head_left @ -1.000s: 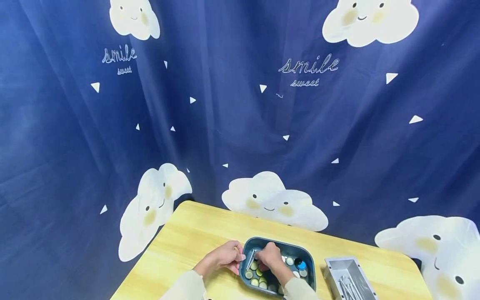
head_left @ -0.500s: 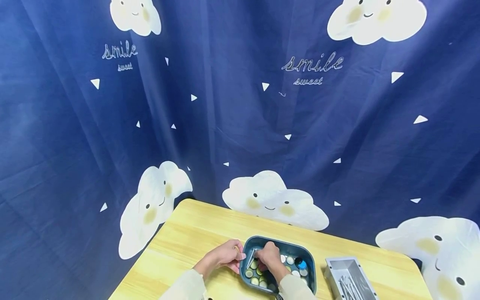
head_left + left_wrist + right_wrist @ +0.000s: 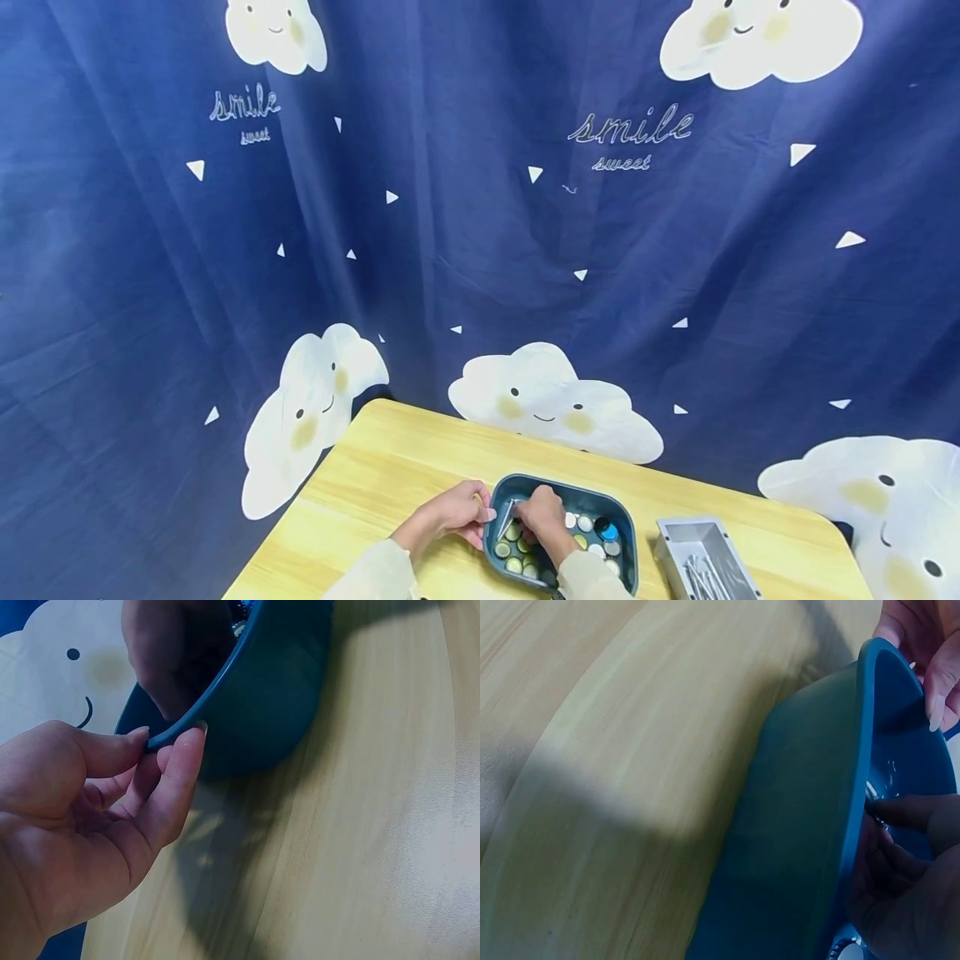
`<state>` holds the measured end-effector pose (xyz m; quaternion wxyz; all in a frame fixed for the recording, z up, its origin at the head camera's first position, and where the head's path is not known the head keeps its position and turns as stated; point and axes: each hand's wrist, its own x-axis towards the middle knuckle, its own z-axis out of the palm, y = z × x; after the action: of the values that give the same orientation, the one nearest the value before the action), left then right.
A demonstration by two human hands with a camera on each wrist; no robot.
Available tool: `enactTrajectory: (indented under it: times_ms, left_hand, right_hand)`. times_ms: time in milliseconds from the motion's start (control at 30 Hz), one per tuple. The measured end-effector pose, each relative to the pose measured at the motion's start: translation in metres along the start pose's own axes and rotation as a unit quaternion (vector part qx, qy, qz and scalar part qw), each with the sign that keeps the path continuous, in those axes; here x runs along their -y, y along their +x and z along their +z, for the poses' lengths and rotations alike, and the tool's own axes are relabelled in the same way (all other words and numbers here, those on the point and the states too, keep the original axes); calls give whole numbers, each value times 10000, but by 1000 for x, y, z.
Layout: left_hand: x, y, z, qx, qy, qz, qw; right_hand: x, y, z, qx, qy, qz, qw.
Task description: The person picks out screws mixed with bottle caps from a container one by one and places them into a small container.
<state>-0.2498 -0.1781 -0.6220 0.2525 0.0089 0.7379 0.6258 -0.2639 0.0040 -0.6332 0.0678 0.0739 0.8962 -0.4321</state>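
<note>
A dark teal basin stands on the table with several round bottle caps spread over its floor. My left hand pinches its left rim between thumb and fingers; the left wrist view shows the thumb on the inner side and a fingertip against the outer wall. Inside the basin's left end, my right hand reaches down with curled fingers. Its thumb and fingertips pinch a small shiny metal piece, mostly hidden by the hand and wall. Long shiny metal pieces lie beside these fingers.
A grey metal box holding several nail-like metal rods stands right of the basin. A blue and black cap sits in the basin's right end. Behind the wooden table hangs a dark blue curtain.
The head view has shifted slightly, so the scene sits a little further right. Both hands keep their places, the left on the rim and the right inside the basin.
</note>
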Motion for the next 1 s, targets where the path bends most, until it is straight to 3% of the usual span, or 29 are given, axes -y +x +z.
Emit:
enactTrajectory:
  times_ms: [100,267,600,1000]
  left_hand:
    - [0,0,2,-5,2,-5,10000]
    - [-2,-1,2,45,-31,38,10000]
    - [-4,-3,2,80,-11,52,10000]
    - [-4,-3,0,26,49,-9,10000]
  right_hand:
    - [1,-2,0,-35,73,112,9999]
    - [4,-6,-2,177,381,490,9979]
    - [4,-5,-8,650,977,829,9896]
    - [-2,1,-15,1091,1366,442,9836]
